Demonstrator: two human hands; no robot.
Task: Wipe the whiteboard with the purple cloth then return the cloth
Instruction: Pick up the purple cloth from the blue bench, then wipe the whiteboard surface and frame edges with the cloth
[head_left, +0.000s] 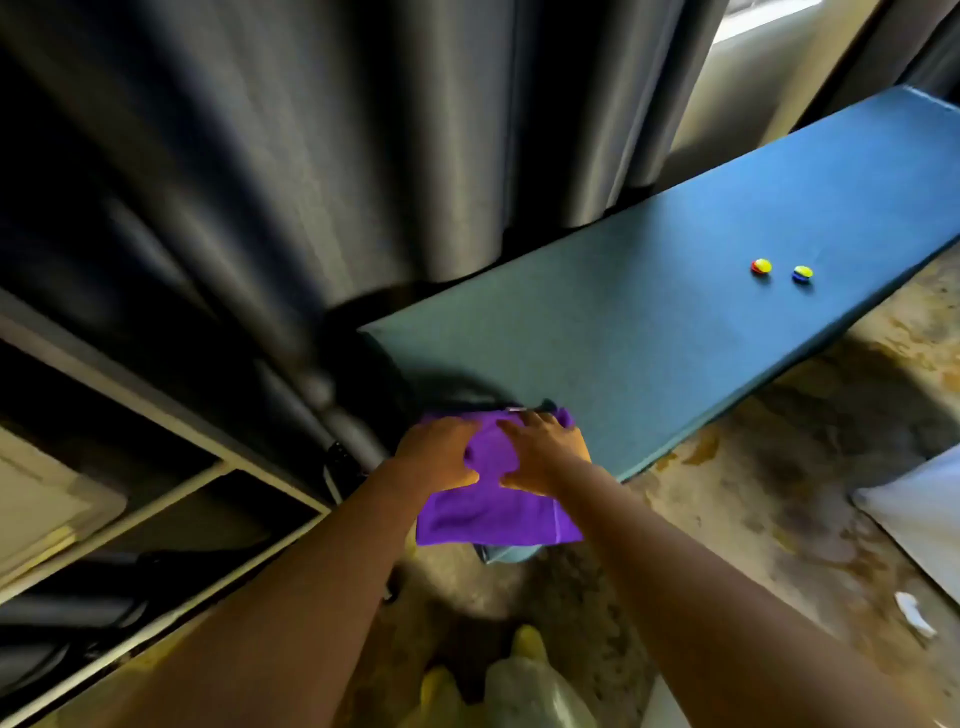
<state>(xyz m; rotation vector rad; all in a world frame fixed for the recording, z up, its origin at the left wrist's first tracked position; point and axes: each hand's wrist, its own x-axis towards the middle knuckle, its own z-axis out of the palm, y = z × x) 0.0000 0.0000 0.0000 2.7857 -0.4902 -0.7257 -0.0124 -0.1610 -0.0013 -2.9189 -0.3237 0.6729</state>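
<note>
Head view, the only one I have. Landmark: the long blue-green bench top (675, 291) running from lower centre up to the right.

The purple cloth (493, 506) lies on the near end of the bench, its front edge hanging a little over the bench's near corner. Both hands are on the cloth. The left hand (441, 457) sits on its left part with fingers bent, bunching the fabric under them. The right hand (543, 457) lies flatter on the right part, fingers spread and pointing up the bench. Neither has lifted the cloth; I read both as pressing or gathering it rather than clamped shut on it, though motion blur makes the finger curl hard to judge.

No whiteboard shows anywhere in frame. Two small round coloured pieces, a red-and-yellow one (761, 266) and a blue-and-yellow one (802, 274), sit well up the bench from the cloth, side by side. Grey curtains (311, 156) hang behind the bench's far edge.

Step in hand, my judgement: either picking the cloth up from its resting place or setting it back there; this frame alone does not settle which. If pickup, the next move calls for closing the fingers round the bunched fabric and lifting it off the bench.

Writing or labels: none legible.
</note>
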